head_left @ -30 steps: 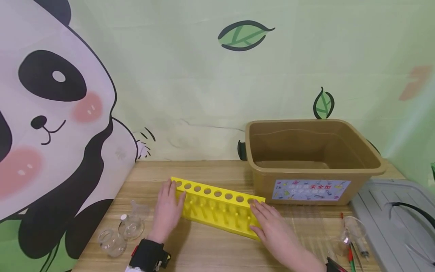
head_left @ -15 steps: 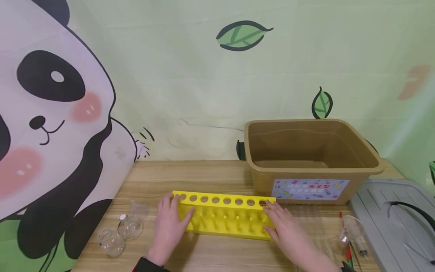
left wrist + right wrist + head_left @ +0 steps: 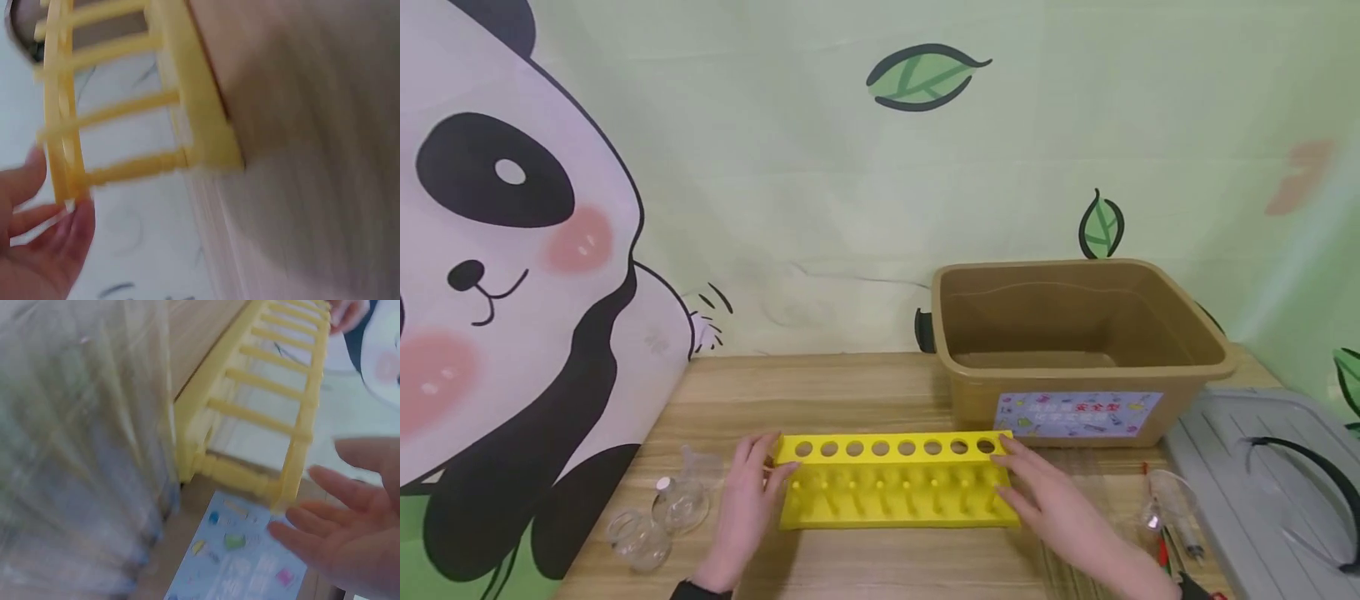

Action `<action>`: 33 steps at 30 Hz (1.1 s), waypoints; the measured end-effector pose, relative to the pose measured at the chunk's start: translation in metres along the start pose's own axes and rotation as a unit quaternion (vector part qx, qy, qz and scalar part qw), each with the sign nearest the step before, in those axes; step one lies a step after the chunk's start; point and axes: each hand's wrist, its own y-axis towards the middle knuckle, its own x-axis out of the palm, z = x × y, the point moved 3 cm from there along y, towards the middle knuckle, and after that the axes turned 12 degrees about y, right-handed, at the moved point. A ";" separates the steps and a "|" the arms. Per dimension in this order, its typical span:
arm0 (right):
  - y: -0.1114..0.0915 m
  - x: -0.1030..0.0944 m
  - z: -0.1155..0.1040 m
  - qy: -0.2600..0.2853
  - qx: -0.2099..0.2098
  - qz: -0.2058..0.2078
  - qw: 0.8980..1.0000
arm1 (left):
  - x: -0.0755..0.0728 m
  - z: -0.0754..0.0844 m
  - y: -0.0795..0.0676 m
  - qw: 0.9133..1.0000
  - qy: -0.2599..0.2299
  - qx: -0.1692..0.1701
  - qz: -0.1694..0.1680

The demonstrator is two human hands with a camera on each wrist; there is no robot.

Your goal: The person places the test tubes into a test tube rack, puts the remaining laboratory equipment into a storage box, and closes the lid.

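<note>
Pinching one end of the yellow rack (image 3: 895,483) with left hand (image 3: 743,504), fingers of right hand (image 3: 1056,504) spread at the other.
Standing on wood-grained table (image 3: 805,383), near smooth brown bin (image 3: 973,408); straight-edged, round-holed, slim-pegged.

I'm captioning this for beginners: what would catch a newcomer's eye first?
Most likely the big panda on the backdrop, at the head view's left. Next would be the bright yellow rack on the wooden table, between the left hand and right hand. Behind it, to the right, stands a large brown bin.
</note>
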 end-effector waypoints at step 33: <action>0.013 0.008 0.044 -0.129 0.241 -0.085 0.958 | 0.002 -0.029 0.021 0.975 -0.073 -0.087 -0.191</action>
